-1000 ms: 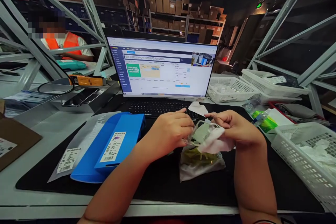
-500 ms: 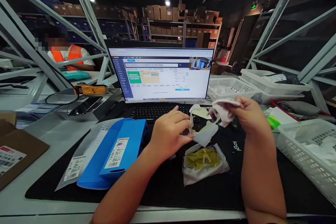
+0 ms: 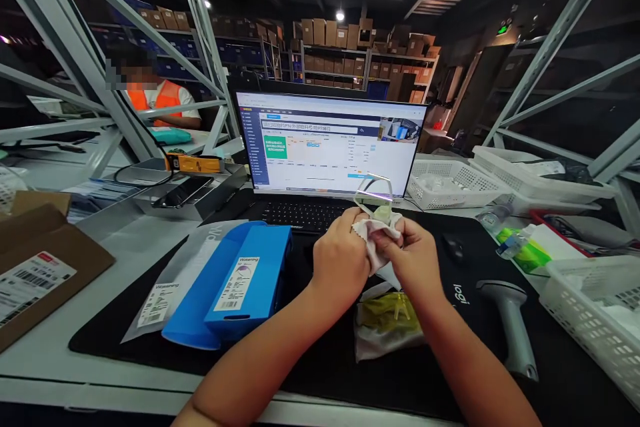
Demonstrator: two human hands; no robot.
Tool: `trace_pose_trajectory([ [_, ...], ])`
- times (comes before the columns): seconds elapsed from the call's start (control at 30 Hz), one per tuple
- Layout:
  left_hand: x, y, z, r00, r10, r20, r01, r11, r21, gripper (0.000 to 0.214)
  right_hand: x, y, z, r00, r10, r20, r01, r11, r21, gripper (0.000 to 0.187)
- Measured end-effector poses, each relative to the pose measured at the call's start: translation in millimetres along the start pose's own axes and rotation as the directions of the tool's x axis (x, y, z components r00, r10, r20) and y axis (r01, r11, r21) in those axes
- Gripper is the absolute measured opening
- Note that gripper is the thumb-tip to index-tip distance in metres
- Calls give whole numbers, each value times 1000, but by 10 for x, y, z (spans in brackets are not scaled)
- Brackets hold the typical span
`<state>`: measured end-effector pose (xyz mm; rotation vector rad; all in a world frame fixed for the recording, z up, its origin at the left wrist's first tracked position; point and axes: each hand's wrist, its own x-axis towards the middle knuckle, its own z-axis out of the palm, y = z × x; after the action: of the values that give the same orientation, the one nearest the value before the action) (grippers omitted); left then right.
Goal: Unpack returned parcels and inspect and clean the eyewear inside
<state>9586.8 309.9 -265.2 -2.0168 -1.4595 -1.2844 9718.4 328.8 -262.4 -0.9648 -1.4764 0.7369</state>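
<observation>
My left hand (image 3: 341,252) is closed around a pair of clear-framed glasses (image 3: 374,195), whose upper part sticks up in front of the monitor. My right hand (image 3: 419,260) is closed on a white cloth (image 3: 383,255), pressed against the glasses between both hands. Just below lie yellow lenses (image 3: 393,312) on a whitish pouch (image 3: 373,341), partly covered by my right wrist. To the left, an opened blue box (image 3: 255,280) with a printed label rests on a clear plastic bag (image 3: 160,297).
Ahead stand a monitor (image 3: 330,147) and keyboard (image 3: 303,215). At right are a scanner (image 3: 510,330), mouse (image 3: 454,247) and white baskets (image 3: 565,293). A cardboard box (image 3: 47,260) sits at left. Beyond the frame is a person in an orange vest (image 3: 167,95).
My right hand has brought the cloth left and down onto the glasses, and my hands are now together. The view has shifted, showing the scanner and mouse on the right.
</observation>
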Motion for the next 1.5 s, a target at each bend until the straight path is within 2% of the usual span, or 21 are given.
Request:
trace_pose_trajectory([
  [0.07, -4, 11, -3, 1000, -10, 14, 11, 999, -40, 26, -65, -14, 76, 995, -76, -68, 68, 991, -119, 43],
  [0.13, -3, 18, -13, 999, 2, 34, 1, 997, -76, 29, -82, -32, 56, 993, -88, -84, 76, 988, -137, 44],
  [0.23, -2, 24, -31, 996, 67, 52, -60, 990, -126, 32, -31, -63, -72, 997, 75, -35, -72, 994, 83, 55],
  [0.3, 1, 23, -39, 991, 130, 25, -125, 981, -148, 33, 24, -78, -167, 984, 176, 10, -173, 954, 246, 59],
  [0.37, 13, 8, -43, 982, 187, 1, -184, 971, -155, 38, 83, -82, -253, 970, 230, 75, -241, 914, 326, 50],
  [0.43, 36, -20, -50, 973, 232, 4, -228, 961, -153, 41, 146, -70, -342, 957, 256, 136, -287, 897, 337, 41],
  [0.5, 65, -53, -61, 959, 280, 34, -271, 947, -170, 39, 217, -46, -444, 958, 257, 129, -286, 891, 352, 39],
  [0.67, 78, -80, -63, 912, 398, 101, -368, 901, -229, 37, 419, 13, -640, 978, 207, 27, -193, 847, 495, 39],
  [0.77, 43, -46, -41, 920, 382, 87, -359, 911, -205, 35, 473, 14, -594, 967, 251, 49, -237, 805, 543, 38],
  [0.83, 24, -21, -36, 930, 358, 86, -339, 924, -179, 31, 422, 7, -470, 959, 280, 51, -259, 787, 560, 39],
  [0.93, 17, -9, -50, 959, 270, 83, -260, 959, -117, 29, 206, 8, -182, 967, 239, -87, -145, 799, 583, 39],
  [1.0, 28, -24, -61, 976, 211, 46, -207, 976, -71, 23, 44, 14, -2, 957, 213, -195, -68, 823, 565, 37],
  [1.07, 48, -46, -68, 980, 198, -10, -198, 979, -46, 15, -35, 14, 86, 951, 203, -232, -49, 843, 536, 40],
  [1.17, 75, -52, -63, 954, 301, -9, -301, 953, -42, 20, 81, 13, -22, 963, 215, -161, -78, 798, 598, 38],
  [1.27, 75, -17, -52, 918, 393, 52, -391, 919, -56, 22, 349, 55, -308, 970, 243, 4, -186, 730, 658, 44],
  [1.33, 66, 1, -48, 926, 368, 88, -363, 929, -69, 21, 508, 123, -510, 968, 235, 87, -240, 768, 594, 45],
  [1.37, 64, 1, -48, 939, 328, 105, -321, 944, -80, 21, 571, 170, -611, 972, 218, 83, -228, 814, 535, 42],
  [1.43, 70, -16, -51, 967, 220, 128, -206, 971, -118, 22, 671, 286, -828, 988, 148, -36, -128, 935, 330, 32],
  [1.47, 78, -30, -52, 979, 161, 127, -143, 979, -143, 24, 712, 353, -951, 987, 101, -124, -80, 984, 158, 30],
  [1.5, 89, -47, -52, 987, 105, 118, -85, 982, -169, 26, 750, 424, -1083, 978, 53, -204, -67, 996, -63, 33],
])
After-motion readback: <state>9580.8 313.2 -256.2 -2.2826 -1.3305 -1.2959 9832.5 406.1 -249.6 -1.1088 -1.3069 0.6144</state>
